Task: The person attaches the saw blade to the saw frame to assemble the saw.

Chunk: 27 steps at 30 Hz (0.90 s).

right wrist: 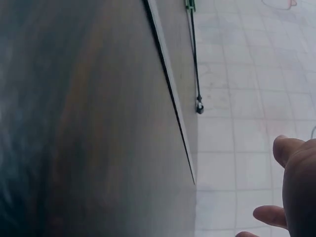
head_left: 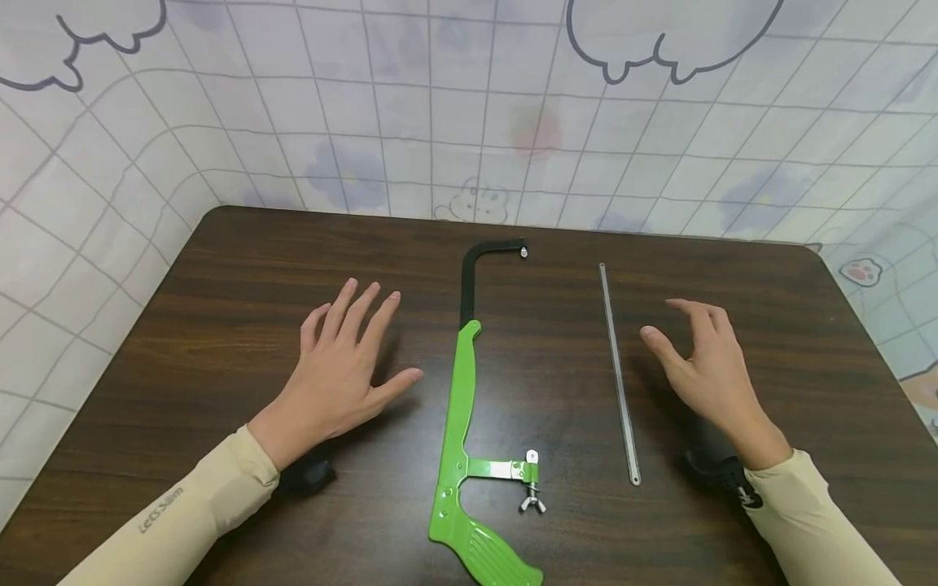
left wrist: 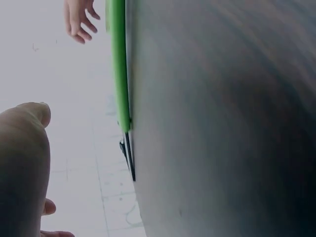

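Note:
A green hacksaw frame [head_left: 458, 399] with a black bent front arm lies on the dark wooden table, its grip toward me. At its lower right a short arm carries a wing nut [head_left: 532, 505]. To the right of the frame lies a detached grey saw blade [head_left: 620, 374] with a hole at its near end. My left hand [head_left: 335, 378] hovers left of the frame with fingers spread, touching nothing. My right hand [head_left: 711, 370] is held right of the blade, fingers loosely bent and empty. The left wrist view shows the green frame [left wrist: 118, 64] edge-on; the right wrist view shows the blade [right wrist: 170, 84].
The brown table [head_left: 242, 268] ends at a back edge against a white gridded cloth [head_left: 396, 106] printed with cartoon clouds and flowers. Dark wrist devices [head_left: 308, 474] sit below both sleeves. The cloth also hangs along the left and right sides.

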Available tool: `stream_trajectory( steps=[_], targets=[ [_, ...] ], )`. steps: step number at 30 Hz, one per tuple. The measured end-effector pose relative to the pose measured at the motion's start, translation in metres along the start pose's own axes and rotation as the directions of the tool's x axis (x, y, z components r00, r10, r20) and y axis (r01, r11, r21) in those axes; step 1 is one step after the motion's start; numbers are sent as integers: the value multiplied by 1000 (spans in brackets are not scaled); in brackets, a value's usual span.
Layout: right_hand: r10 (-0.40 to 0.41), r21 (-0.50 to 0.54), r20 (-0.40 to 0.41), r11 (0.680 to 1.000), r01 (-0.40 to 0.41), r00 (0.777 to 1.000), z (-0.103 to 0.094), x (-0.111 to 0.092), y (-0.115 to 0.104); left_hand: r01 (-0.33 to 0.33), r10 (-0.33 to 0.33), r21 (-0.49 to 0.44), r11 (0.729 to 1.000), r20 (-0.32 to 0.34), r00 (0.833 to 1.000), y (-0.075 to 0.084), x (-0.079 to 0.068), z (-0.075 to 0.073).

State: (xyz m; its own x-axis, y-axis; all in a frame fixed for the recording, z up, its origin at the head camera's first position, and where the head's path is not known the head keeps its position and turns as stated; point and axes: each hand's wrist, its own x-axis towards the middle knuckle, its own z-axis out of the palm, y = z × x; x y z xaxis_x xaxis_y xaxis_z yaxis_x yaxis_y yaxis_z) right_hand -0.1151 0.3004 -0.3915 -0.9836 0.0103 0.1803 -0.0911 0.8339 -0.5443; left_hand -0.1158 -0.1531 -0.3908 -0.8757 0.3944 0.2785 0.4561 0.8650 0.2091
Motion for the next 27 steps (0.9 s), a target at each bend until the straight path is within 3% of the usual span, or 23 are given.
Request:
stream_trajectory(
  steps=[10,18,27],
  targets=[
    [-2,-25,66,1000,4,998,4,-2,-4,-75,75,-30,997,-4,997,20,5,8],
    [3,-43,128,999,2,992,6,-5,-8,-94,96,-69,993,33,995,35,5,11],
    [-1,-58,197,998,13,980,10,-7,-12,-150,159,-176,973,36,987,47,5,16]
  ],
)
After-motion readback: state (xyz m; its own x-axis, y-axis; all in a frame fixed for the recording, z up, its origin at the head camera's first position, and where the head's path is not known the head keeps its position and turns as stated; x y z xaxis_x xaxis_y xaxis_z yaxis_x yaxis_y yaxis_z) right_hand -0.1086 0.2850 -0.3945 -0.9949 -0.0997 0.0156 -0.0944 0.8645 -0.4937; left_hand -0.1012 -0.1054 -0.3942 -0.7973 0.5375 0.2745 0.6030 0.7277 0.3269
